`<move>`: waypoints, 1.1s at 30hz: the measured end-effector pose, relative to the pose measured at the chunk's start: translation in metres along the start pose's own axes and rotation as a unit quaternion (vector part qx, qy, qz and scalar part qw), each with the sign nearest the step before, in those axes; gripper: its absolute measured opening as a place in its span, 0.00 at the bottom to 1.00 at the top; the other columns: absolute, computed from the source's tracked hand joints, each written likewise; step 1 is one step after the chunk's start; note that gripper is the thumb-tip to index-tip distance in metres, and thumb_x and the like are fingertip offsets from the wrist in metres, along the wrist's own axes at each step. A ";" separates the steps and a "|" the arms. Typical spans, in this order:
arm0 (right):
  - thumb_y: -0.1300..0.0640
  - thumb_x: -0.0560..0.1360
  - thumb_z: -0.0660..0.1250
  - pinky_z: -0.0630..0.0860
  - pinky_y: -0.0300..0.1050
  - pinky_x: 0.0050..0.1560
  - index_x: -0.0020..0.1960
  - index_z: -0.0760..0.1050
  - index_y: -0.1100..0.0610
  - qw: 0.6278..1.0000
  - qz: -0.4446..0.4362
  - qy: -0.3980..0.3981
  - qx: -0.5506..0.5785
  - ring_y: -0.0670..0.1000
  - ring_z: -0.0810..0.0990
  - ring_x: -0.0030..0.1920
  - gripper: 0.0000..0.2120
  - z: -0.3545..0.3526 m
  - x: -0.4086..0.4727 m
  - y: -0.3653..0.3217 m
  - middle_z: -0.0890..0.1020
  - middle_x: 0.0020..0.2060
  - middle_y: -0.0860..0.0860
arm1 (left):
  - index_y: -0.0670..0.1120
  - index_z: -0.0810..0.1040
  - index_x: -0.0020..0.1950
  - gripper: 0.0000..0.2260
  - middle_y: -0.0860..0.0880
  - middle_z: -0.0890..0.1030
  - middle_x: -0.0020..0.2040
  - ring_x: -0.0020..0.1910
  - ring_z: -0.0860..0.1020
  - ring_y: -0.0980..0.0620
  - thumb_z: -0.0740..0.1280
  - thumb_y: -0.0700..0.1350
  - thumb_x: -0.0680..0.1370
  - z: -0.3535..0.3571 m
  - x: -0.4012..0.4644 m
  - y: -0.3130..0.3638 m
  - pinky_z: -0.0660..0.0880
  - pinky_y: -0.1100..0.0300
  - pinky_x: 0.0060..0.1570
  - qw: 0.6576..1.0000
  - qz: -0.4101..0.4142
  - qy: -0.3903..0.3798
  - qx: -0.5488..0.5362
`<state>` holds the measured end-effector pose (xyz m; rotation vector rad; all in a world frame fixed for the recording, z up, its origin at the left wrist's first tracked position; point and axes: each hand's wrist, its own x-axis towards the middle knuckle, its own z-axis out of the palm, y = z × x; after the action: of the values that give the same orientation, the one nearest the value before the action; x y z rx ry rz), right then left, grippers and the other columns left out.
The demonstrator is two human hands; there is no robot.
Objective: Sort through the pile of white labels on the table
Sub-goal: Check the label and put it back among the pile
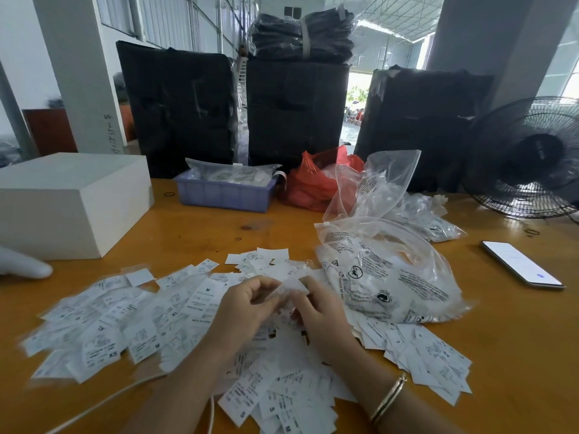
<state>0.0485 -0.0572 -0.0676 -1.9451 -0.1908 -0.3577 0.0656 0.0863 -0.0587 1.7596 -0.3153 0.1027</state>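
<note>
The sorting looks barely begun, or at least far from finished. The pile of white labels (175, 321) lies spread loose across the wooden table (517, 355), fanned out to the left, banked up under the wrists and trailing off to the right, with sizes XS, S, M, L and XL all mixed together where the print can be read. No separate, tidy stacks by size show anywhere on the tabletop — so as a judgement, nearly the whole heap is left to go through. A clear printed plastic bag (388, 277) holding more white pieces rests on the right edge of the pile, and behind it lie more clear bags (385, 189), a red bag (313, 183) and a purple tray (225, 195); whether those hold sorted or unsorted stock cannot be told.

Both hands meet over the middle of the heap. The left hand (247, 308) is curled, thumb and fingertips drawn close together in a pinch on the near end of a small pale piece (289, 288), blurred, which looks like 1 label or a thin few. The right hand (319, 311) is likewise nearly closed, its fingertips pinching the other side of that same piece, the palm hovering just above the labels beneath. A phone (521, 264) lies well apart to the right.
</note>
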 end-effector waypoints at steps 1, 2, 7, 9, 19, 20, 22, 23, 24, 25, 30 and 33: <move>0.58 0.78 0.62 0.75 0.56 0.35 0.49 0.72 0.46 1.000 -0.013 0.005 -0.007 0.60 0.78 0.35 0.06 0.001 0.000 0.000 0.78 0.33 0.58 | 0.54 0.80 0.45 0.06 0.60 0.84 0.41 0.42 0.82 0.61 0.72 0.51 0.70 0.000 -0.001 0.001 0.76 0.71 0.40 1.000 0.001 -0.007 -0.003; 0.57 0.78 0.62 0.75 0.55 0.34 0.50 0.69 0.42 1.000 -0.022 0.013 -0.006 0.59 0.77 0.34 0.10 0.002 -0.001 -0.001 0.78 0.34 0.57 | 0.54 0.81 0.45 0.06 0.60 0.84 0.41 0.42 0.82 0.61 0.72 0.50 0.70 0.000 -0.001 0.001 0.76 0.71 0.40 1.000 0.001 -0.009 -0.003; 0.59 0.77 0.65 0.71 0.36 0.31 0.43 0.71 0.44 0.997 -0.060 0.025 -0.033 0.41 0.73 0.31 0.10 -0.003 -0.002 0.000 0.76 0.31 0.42 | 0.53 0.81 0.46 0.07 0.63 0.83 0.41 0.42 0.80 0.65 0.73 0.42 0.73 -0.005 -0.005 0.000 0.74 0.74 0.38 0.999 0.007 0.007 0.033; 0.59 0.77 0.65 0.70 0.31 0.34 0.42 0.72 0.44 0.995 -0.074 0.017 -0.058 0.39 0.75 0.34 0.11 -0.003 -0.002 -0.001 0.77 0.33 0.42 | 0.54 0.81 0.47 0.07 0.65 0.82 0.40 0.41 0.79 0.68 0.72 0.41 0.73 -0.008 -0.006 0.001 0.73 0.76 0.36 0.999 0.005 0.014 0.040; 0.60 0.74 0.69 0.68 0.26 0.37 0.46 0.81 0.56 0.988 -0.131 -0.047 -0.064 0.36 0.75 0.36 0.03 0.004 -0.005 -0.003 0.76 0.33 0.38 | 0.57 0.80 0.46 0.08 0.64 0.83 0.42 0.42 0.80 0.66 0.72 0.43 0.72 -0.026 -0.022 -0.001 0.74 0.73 0.34 0.996 -0.006 -0.002 0.089; 0.60 0.74 0.69 0.68 0.26 0.37 0.47 0.81 0.56 0.988 -0.132 -0.046 -0.065 0.36 0.75 0.36 0.03 0.005 -0.005 -0.004 0.76 0.33 0.37 | 0.58 0.80 0.46 0.09 0.64 0.83 0.42 0.42 0.80 0.66 0.72 0.43 0.72 -0.026 -0.021 0.000 0.74 0.72 0.35 0.995 -0.002 -0.010 0.098; 0.59 0.74 0.69 0.67 0.27 0.36 0.47 0.81 0.55 0.990 -0.128 -0.031 -0.058 0.37 0.75 0.36 0.03 0.003 -0.004 -0.004 0.76 0.33 0.38 | 0.57 0.80 0.45 0.09 0.63 0.83 0.42 0.42 0.80 0.65 0.72 0.42 0.73 -0.025 -0.016 0.003 0.73 0.72 0.37 0.995 0.004 -0.019 0.095; 0.59 0.74 0.69 0.68 0.28 0.35 0.47 0.81 0.54 0.991 -0.121 -0.022 -0.052 0.39 0.75 0.35 0.03 0.002 -0.003 -0.004 0.76 0.32 0.38 | 0.57 0.81 0.45 0.09 0.62 0.83 0.42 0.42 0.81 0.64 0.72 0.41 0.73 -0.024 -0.012 0.005 0.74 0.72 0.38 0.996 0.006 -0.022 0.088; 0.59 0.75 0.69 0.68 0.29 0.34 0.47 0.80 0.51 0.993 -0.112 -0.012 -0.040 0.40 0.74 0.34 0.04 0.001 -0.002 -0.005 0.76 0.31 0.39 | 0.56 0.81 0.45 0.09 0.61 0.84 0.42 0.42 0.81 0.63 0.72 0.41 0.73 -0.022 -0.008 0.007 0.74 0.71 0.38 0.996 0.008 -0.026 0.085; 0.59 0.75 0.69 0.67 0.30 0.32 0.46 0.78 0.48 0.995 -0.099 0.003 -0.022 0.41 0.73 0.32 0.06 0.001 -0.001 -0.004 0.75 0.29 0.41 | 0.56 0.81 0.46 0.08 0.60 0.84 0.41 0.42 0.81 0.63 0.72 0.41 0.73 -0.020 -0.003 0.009 0.74 0.72 0.38 0.996 0.009 -0.031 0.083; 0.58 0.74 0.69 0.68 0.33 0.31 0.41 0.75 0.47 0.994 0.014 0.089 0.065 0.41 0.71 0.30 0.07 -0.003 0.007 0.000 0.75 0.29 0.44 | 0.55 0.80 0.46 0.08 0.57 0.84 0.39 0.40 0.81 0.63 0.71 0.41 0.74 -0.007 0.021 0.020 0.74 0.72 0.36 0.998 0.007 -0.038 0.059; 0.58 0.74 0.69 0.69 0.34 0.33 0.41 0.77 0.48 0.992 0.031 0.100 0.063 0.42 0.72 0.30 0.06 -0.007 0.010 0.002 0.78 0.30 0.44 | 0.55 0.80 0.46 0.08 0.55 0.82 0.40 0.41 0.81 0.61 0.71 0.41 0.75 0.003 0.031 0.024 0.75 0.71 0.38 0.998 0.009 -0.038 0.057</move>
<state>0.0572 -0.0650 -0.0638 -1.7733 -0.0221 -0.4861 0.0890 0.0742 -0.0291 1.8776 -0.3869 0.0671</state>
